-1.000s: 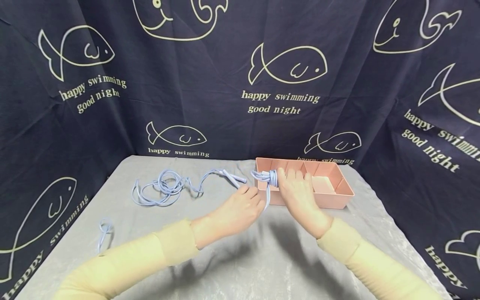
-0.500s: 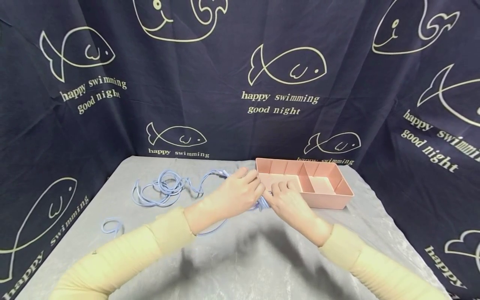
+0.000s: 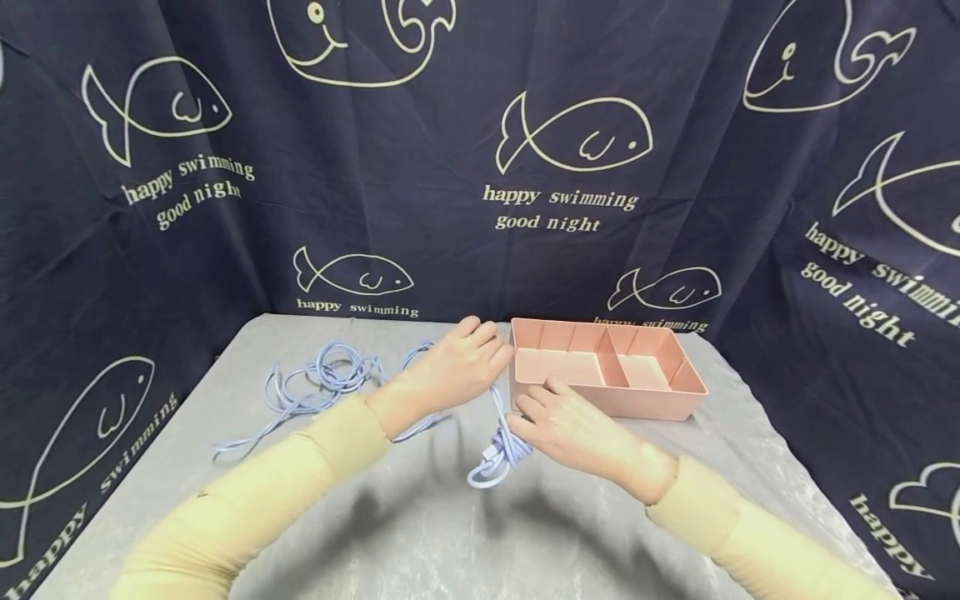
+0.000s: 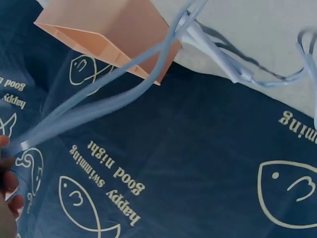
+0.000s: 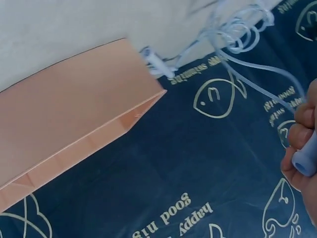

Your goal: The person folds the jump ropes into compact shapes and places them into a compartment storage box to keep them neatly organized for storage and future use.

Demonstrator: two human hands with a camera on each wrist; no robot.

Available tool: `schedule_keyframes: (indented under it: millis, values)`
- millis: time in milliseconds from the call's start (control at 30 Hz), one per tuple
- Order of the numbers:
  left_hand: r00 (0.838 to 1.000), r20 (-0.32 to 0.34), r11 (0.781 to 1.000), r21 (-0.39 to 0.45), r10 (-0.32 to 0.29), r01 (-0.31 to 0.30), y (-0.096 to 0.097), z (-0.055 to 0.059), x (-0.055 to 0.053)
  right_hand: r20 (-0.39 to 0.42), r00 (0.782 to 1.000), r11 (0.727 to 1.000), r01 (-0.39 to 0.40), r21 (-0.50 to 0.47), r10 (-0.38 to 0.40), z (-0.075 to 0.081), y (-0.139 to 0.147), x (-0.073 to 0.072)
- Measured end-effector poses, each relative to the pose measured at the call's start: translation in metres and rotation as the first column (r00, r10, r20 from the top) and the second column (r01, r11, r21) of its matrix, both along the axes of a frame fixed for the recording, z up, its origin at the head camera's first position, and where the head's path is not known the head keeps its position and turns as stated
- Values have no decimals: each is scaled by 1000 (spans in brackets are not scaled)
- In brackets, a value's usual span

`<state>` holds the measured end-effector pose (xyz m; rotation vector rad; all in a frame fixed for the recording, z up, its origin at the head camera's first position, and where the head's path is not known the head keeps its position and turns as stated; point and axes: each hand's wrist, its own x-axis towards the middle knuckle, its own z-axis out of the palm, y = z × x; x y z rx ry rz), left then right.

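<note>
In the head view my left hand [image 3: 468,362] is raised left of the pink box, holding a doubled light-blue cord [image 4: 99,99], which shows stretched across the left wrist view. My right hand [image 3: 566,425], in front of the box, grips a blue jump-rope handle [image 5: 304,161]. Below its fingers hangs a bundle of wound cord [image 3: 504,450], with one strand rising toward my left hand. A second blue jump rope [image 3: 341,367] lies in loose loops on the left of the table. Its handles [image 4: 213,49] rest near the box, hidden behind my left hand in the head view.
The pink box [image 3: 645,404] with a divider stands at the back right of the grey cloth-covered table [image 3: 600,533]. Behind it hangs a dark blue curtain [image 3: 450,192] with fish prints. More cord [image 3: 247,446] trails across the table at the left.
The wound bundle has come down from above the box's edge and turned to hang below my right hand. My left hand has moved up and left, and the trailing cord at left has shifted.
</note>
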<state>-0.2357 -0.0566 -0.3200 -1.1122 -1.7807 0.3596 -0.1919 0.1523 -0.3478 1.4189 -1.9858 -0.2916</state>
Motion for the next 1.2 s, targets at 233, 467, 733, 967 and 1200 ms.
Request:
schedule_keyframes:
  millis: [233,467,733,967,1200]
  values:
    - [991,129,998,42,38,-43,0,-4,-5,114,993,990,19,-141,-3,15,-2,10]
    - [970,238,989,128,39,-71,-1,-16,-9,189,982,945,76,-319,-15,28,1,12]
    - [920,373,984,76,120,-159,3,-38,1,266,963,867,175,-466,-51,36,-2,11]
    - [879,420,973,-45,224,-226,16,-36,23,233,956,809,277,-519,-178,35,-9,6]
    - [899,357,966,-52,254,-253,24,-31,42,137,933,744,350,-570,-334,31,-12,-9]
